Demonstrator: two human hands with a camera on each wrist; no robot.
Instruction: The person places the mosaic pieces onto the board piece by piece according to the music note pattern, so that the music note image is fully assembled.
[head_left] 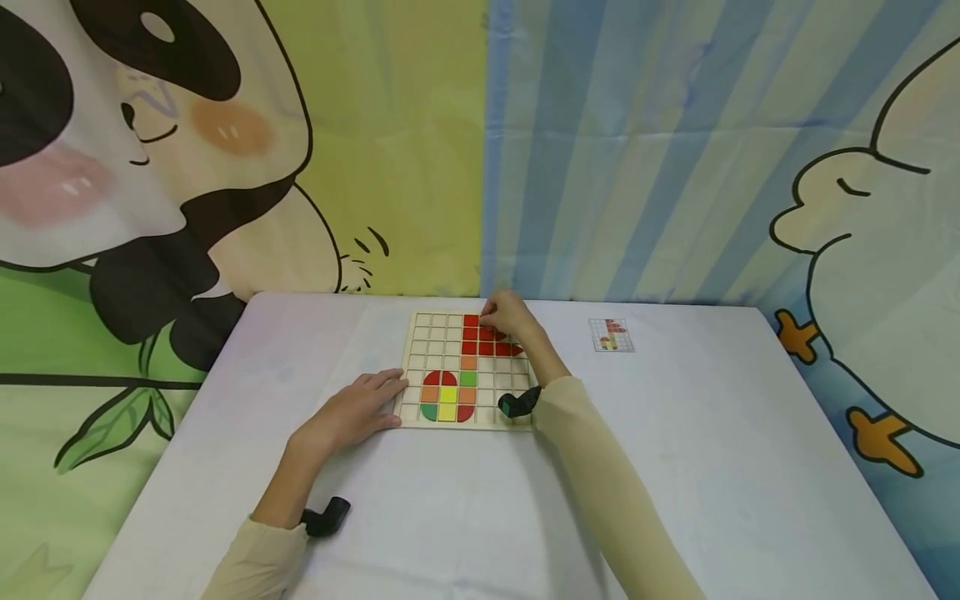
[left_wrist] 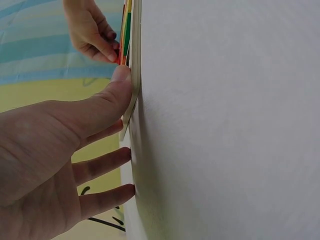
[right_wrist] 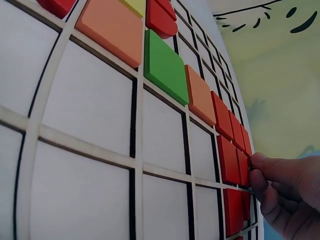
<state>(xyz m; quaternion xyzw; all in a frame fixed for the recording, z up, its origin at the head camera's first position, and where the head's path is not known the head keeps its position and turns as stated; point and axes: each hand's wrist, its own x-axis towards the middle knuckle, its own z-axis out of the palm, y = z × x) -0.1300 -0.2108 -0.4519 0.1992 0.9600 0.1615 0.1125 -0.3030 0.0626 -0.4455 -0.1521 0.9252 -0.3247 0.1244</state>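
Observation:
A wooden grid board (head_left: 427,333) lies on the table with coloured tiles set in its cells. Red tiles (right_wrist: 230,159) fill part of its far rows; below them come orange, a green tile (right_wrist: 165,67), yellow and rounded red and green pieces. At the far edge my right hand (head_left: 513,317) pinches a small red tile (left_wrist: 118,58) between thumb and finger, partly hidden by the fingertips. My left hand (head_left: 360,408) rests at the board's near-left side, its thumb against the edge and fingers extended, some touching the table.
A small printed card (head_left: 611,335) with a coloured grid pattern lies on the white table (head_left: 720,467), right of the board. Behind the table hang cloths printed with a panda (head_left: 247,175) and stripes. Black camera mounts (head_left: 326,517) sit on both wrists.

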